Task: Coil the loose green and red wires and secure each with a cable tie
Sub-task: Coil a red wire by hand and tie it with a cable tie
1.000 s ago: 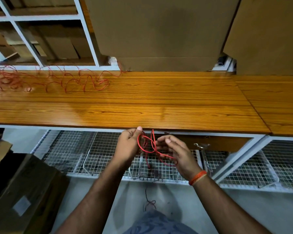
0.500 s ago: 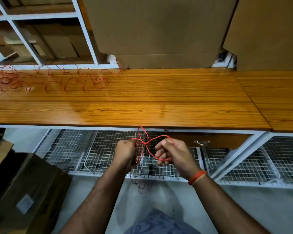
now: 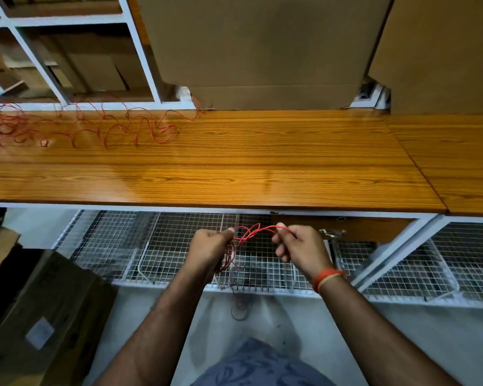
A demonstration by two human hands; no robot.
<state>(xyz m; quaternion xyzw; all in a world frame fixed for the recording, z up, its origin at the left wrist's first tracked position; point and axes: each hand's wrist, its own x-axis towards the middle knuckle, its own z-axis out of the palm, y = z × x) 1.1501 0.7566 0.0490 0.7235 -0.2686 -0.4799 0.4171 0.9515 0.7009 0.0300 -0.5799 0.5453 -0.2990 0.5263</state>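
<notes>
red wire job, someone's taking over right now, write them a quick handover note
Left hand: grips a bunch of red wire loops, some hanging below the fist.
Right hand: pinches the free strand of the same wire, stretched across to the left.
Both are held in front of the table edge, above the wire baskets.
More loose red wire lies tangled on the table's far left.
No green wire or cable tie is visible.
Done: a coil partly gathered.
Left: finish the coil, tie it, then do the table tangle and the green wire.
</notes>
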